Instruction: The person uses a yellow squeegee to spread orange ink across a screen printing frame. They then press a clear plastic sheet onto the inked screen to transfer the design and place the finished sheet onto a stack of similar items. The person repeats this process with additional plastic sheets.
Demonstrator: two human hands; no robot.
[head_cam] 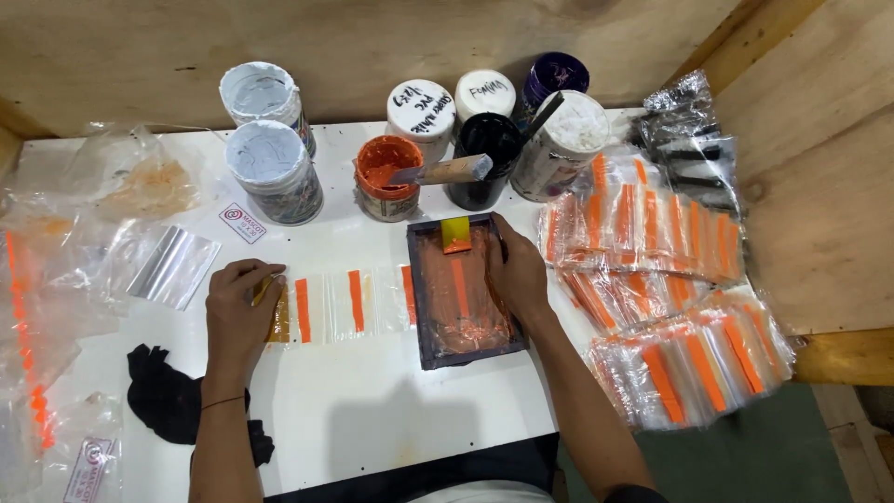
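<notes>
Pressing down on the left end of a strip of clear plastic bags (345, 303), the left hand (240, 312) lay knuckles up, fingers curled narrow over the strip's amber-stained end, pinning it to the white table (372, 410). Bore orange stripes, that strip, running rightward and slipping under the dark screen-printing frame (463, 291). Rested on the frame's right edge, the right hand (518, 272), fingers bent over the rim and holding it flat; could not tell how tight. Smeared with orange ink inside the frame, with a yellow squeegee (455, 233) standing at the top end. Just behind the frame, an open tub of orange ink (386, 175) with a wooden-handled spatula (445, 170) laid across its mouth, a black tub (484, 158) beside that, and white-lidded jars (267, 158) further left. Heaped to the right, touching one another, printed bags (666, 307) with orange stripes. Lay near the left forearm, a black rag (172, 396); loose clear plastic bags (174, 266) well apart on the left side.
</notes>
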